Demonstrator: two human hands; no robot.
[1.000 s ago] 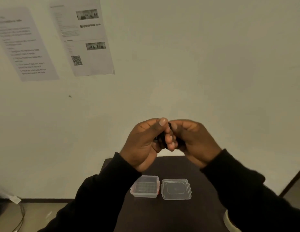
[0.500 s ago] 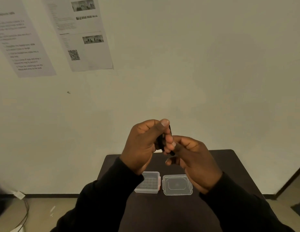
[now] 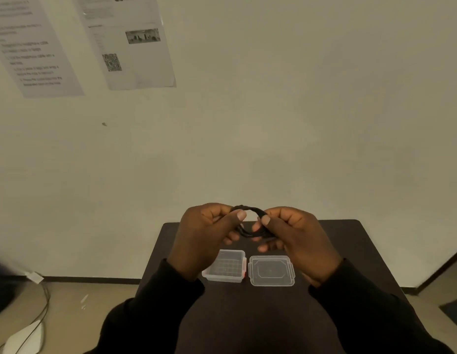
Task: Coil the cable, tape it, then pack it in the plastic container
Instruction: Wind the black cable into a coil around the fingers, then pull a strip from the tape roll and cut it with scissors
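the black cable wound into a small ring is held up in the air between both hands, the left hand pinching its left side with thumb over fingers and the right hand clamped on its right side the same way. the ring faces the camera, its span running left to right. the clear, open plastic container sits on the dark table directly below, slightly nearer the left hand, its lid touching beside it. no tape is visible.
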